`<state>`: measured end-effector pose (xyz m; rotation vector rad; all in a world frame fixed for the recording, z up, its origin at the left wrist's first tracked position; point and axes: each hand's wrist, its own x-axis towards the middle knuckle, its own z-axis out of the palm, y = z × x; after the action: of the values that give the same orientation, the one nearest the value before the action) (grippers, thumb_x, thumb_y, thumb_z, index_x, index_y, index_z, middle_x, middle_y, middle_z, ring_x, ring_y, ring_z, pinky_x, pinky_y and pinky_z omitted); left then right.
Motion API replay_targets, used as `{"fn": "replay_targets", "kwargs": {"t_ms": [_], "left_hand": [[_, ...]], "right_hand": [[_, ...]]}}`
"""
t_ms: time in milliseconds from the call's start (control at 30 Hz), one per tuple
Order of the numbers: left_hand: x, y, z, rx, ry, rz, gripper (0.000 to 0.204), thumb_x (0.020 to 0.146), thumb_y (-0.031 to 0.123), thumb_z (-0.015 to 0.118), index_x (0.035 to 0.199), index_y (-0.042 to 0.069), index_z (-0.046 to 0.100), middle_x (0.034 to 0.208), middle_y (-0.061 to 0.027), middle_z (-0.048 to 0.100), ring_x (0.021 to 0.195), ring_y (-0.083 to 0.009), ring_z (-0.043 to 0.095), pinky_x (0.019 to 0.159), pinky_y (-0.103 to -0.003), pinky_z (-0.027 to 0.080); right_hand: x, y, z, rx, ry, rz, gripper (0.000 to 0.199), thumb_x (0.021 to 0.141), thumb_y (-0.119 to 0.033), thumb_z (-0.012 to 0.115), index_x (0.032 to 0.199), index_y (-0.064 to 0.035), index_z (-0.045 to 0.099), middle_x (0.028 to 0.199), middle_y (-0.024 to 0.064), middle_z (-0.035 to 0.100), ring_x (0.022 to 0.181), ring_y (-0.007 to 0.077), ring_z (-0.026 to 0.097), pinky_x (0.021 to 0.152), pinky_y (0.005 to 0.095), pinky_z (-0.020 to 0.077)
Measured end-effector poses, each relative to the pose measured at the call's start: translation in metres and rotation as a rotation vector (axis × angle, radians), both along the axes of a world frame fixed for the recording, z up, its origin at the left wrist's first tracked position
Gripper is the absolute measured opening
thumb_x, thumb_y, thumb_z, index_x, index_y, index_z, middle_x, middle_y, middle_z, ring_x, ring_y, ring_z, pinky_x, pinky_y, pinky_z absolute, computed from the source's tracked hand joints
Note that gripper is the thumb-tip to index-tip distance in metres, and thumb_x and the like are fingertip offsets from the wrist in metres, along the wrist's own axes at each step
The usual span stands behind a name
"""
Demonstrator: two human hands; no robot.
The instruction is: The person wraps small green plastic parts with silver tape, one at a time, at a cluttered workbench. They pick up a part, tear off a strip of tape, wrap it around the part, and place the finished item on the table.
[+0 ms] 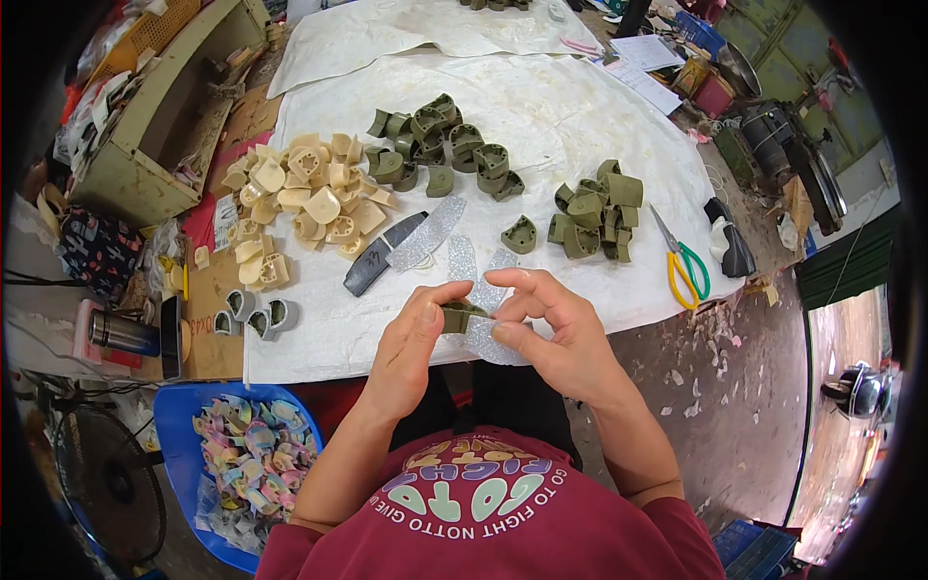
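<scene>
My left hand (411, 338) is closed on an olive-green moulded shoe heel (454, 317) near the table's front edge. Pinched between the thumb and fingers of my right hand (559, 336) is a silver glitter strip (493, 344), which touches the heel's right side and hangs below it. Just beyond my fingers lie two more glitter pieces (462, 259). Another curved glitter piece (430, 235) rests against a flat dark tool (369, 268), left of them. A single green heel (519, 234) stands beyond my right hand.
Cream heels (314, 188) are heaped at left, green heels (440, 135) at back, and more green heels (594, 213) at right. Scissors (684, 266) with yellow and green handles lie on the right edge. Grey heels (274, 317) stand front left, above a blue tub (174, 435) of multicoloured pieces.
</scene>
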<state>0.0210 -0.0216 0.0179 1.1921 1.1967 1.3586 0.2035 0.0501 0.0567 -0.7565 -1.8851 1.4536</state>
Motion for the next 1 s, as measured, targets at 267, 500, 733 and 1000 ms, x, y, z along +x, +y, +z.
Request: {"fn": "replay_targets", "kwargs": {"t_ms": [267,500,733,1000], "left_hand": [[0.004,-0.001,0.009,-0.051,0.079,-0.001,0.063,0.103,0.046,0.023,0.126,-0.004,0.052,0.112,-0.0127,0.057,0.106,-0.0193,0.052,0.097,-0.034,0.035],[0.009,-0.001,0.017,0.023,0.139,0.020,0.056,0.104,0.039,0.023,0.125,-0.003,0.053,0.107,-0.0131,0.055,0.102,-0.0210,0.052,0.093,-0.032,0.039],[0.010,-0.002,0.021,0.047,0.144,0.018,0.053,0.104,0.037,0.025,0.125,-0.003,0.053,0.105,-0.0119,0.054,0.100,-0.0197,0.051,0.091,-0.031,0.039],[0.009,0.000,0.011,-0.016,0.126,0.052,0.049,0.084,0.006,0.067,0.131,0.000,0.051,0.103,-0.0060,0.058,0.091,-0.0135,0.053,0.082,-0.026,0.042]], "right_hand": [[0.002,-0.001,-0.002,-0.033,0.049,-0.004,0.045,0.085,-0.001,0.062,0.128,-0.0065,0.050,0.076,0.0012,0.063,0.075,0.0089,0.059,0.075,0.0254,0.0468],[0.002,0.000,-0.004,-0.023,0.064,-0.006,0.044,0.085,-0.002,0.063,0.127,-0.0074,0.050,0.075,0.0013,0.063,0.074,0.0087,0.059,0.072,0.0253,0.0463],[0.003,-0.001,-0.002,-0.014,0.060,-0.015,0.044,0.085,-0.002,0.062,0.127,-0.0082,0.050,0.075,0.0015,0.063,0.074,0.0081,0.059,0.072,0.0250,0.0462],[0.003,-0.002,0.002,-0.007,-0.009,-0.040,0.044,0.084,-0.003,0.064,0.125,-0.0089,0.051,0.083,0.0053,0.066,0.079,0.0133,0.061,0.075,0.0287,0.0478]]}}
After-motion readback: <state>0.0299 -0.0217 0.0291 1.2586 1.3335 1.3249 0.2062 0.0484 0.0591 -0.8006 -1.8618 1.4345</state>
